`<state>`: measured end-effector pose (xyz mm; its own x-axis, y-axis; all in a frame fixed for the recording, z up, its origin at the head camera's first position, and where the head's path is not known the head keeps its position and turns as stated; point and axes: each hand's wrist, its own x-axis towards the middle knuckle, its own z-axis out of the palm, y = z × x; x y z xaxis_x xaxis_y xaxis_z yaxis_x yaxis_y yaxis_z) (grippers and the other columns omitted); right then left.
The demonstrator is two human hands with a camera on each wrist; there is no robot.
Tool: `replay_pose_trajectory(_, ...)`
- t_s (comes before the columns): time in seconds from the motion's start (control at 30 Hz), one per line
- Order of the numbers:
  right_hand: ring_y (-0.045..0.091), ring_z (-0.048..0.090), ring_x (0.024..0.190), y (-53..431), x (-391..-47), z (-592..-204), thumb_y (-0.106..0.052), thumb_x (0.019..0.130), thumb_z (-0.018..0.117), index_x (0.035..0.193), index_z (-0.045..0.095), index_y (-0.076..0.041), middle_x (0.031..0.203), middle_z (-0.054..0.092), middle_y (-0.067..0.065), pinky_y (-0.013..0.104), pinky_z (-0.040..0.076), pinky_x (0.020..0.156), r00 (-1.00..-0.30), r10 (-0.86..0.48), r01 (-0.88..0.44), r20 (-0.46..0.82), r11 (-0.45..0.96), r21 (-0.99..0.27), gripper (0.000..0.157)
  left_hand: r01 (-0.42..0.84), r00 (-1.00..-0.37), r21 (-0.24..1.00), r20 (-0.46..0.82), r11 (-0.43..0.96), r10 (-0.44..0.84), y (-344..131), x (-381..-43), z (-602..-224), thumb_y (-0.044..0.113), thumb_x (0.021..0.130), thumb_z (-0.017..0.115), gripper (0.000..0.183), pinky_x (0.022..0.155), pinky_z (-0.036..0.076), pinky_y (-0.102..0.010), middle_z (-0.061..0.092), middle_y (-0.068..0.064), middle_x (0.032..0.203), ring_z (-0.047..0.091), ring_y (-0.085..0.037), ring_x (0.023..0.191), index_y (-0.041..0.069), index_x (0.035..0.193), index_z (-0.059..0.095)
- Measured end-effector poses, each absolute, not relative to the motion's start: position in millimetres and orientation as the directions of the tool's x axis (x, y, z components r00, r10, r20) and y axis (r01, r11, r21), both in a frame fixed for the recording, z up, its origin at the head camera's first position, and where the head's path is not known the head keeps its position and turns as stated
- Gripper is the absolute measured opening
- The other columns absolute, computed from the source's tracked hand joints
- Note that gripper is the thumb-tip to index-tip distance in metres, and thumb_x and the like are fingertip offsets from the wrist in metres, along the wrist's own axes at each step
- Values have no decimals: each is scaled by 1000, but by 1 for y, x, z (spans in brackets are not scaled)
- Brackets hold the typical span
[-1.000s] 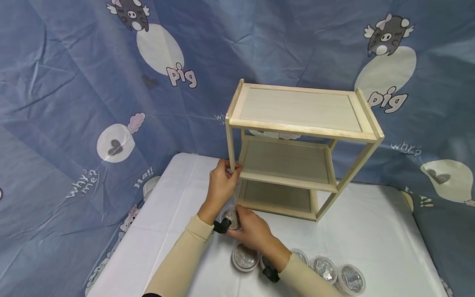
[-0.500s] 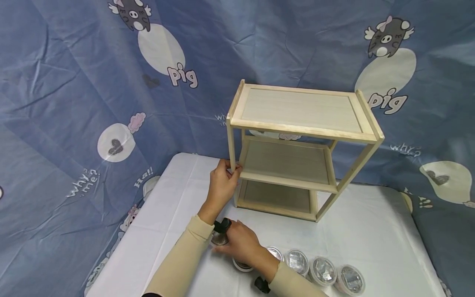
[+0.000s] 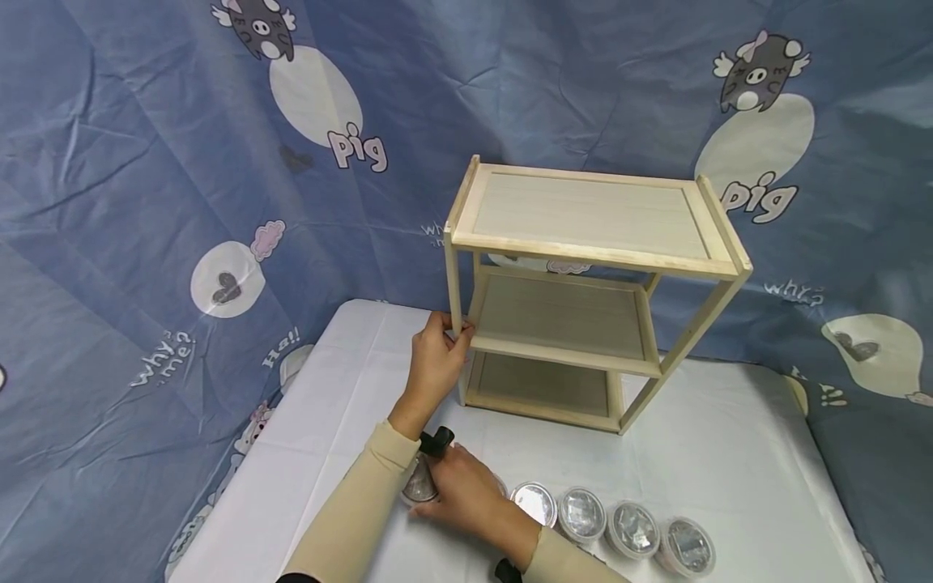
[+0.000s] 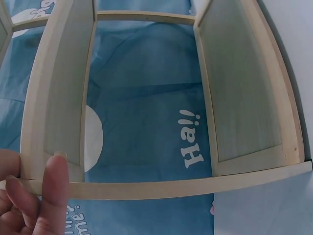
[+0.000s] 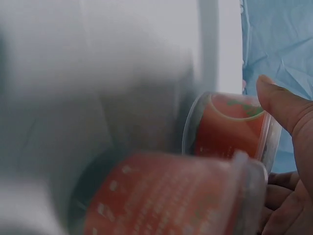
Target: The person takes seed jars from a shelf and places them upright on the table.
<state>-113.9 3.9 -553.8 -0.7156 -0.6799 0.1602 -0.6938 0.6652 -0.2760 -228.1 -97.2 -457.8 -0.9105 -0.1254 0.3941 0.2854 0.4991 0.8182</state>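
My left hand [image 3: 435, 356] grips the front left post of a three-tier wooden shelf rack [image 3: 590, 214] at its middle shelf. In the left wrist view, the thumb [image 4: 55, 188] lies against the frame's wood. Low at the left of the white table, my right hand [image 3: 470, 494] holds a clear round lidded tub [image 3: 419, 483], partly covered by the left wrist strap. The right wrist view shows its red label with green marks [image 5: 230, 127] between thumb and fingers. Closer to that camera stands a blurred second red-labelled tub [image 5: 161, 196]. The tubs' contents are unclear.
Several similar tubs [image 3: 634, 530] stand in a row along the table's front, right of my right hand; one is mostly hidden behind it. A blue printed cloth [image 3: 182, 162] hangs behind and beside the white table [image 3: 350, 364].
My right hand has carried the tub from beside the rack's lower left corner down and left to the row's left end. My left hand and the rack have stayed put.
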Motion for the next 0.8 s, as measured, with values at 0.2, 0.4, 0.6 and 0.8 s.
replay_pose_trajectory(0.2, 21, 66, 115, 2, -109, -560, -60, 74, 90, 141, 63, -10, 128, 69, 10, 30, 53, 99, -705, -696, -704, 132, 667, -245, 87, 287, -910, 823, 394, 491, -128, -97, -228, -458, 12, 100, 72, 12, 46, 50, -29, 74, -2, 85, 61, -11, 54, 5, 108, 66)
replay_pose_trajectory(0.4, 21, 63, 122, 6, -114, -559, -59, 76, 90, 143, 59, -7, 132, 68, 10, 30, 51, 103, -657, -746, -740, 107, 612, -279, 90, 291, -908, 820, 398, 493, -127, -96, -229, -457, 12, 100, 72, 12, 45, 50, -29, 72, -2, 79, 61, -11, 52, 5, 107, 65)
replay_pose_trajectory(0.6, 23, 60, 128, 8, -116, -559, -56, 75, 91, 144, 58, -5, 138, 65, 12, 31, 47, 108, -647, -757, -741, 85, 599, -303, 92, 291, -907, 818, 401, 497, -128, -96, -229, -456, 12, 99, 73, 13, 45, 49, -30, 71, -2, 75, 61, -11, 52, 5, 108, 66)
replay_pose_trajectory(0.8, 23, 59, 131, 8, -115, -557, -55, 72, 93, 143, 59, -5, 138, 65, 12, 33, 42, 114, -650, -756, -742, 79, 607, -285, 93, 286, -905, 818, 402, 499, -139, -96, -228, -458, 13, 99, 73, 14, 45, 48, -30, 70, 0, 72, 61, -11, 52, 6, 108, 66)
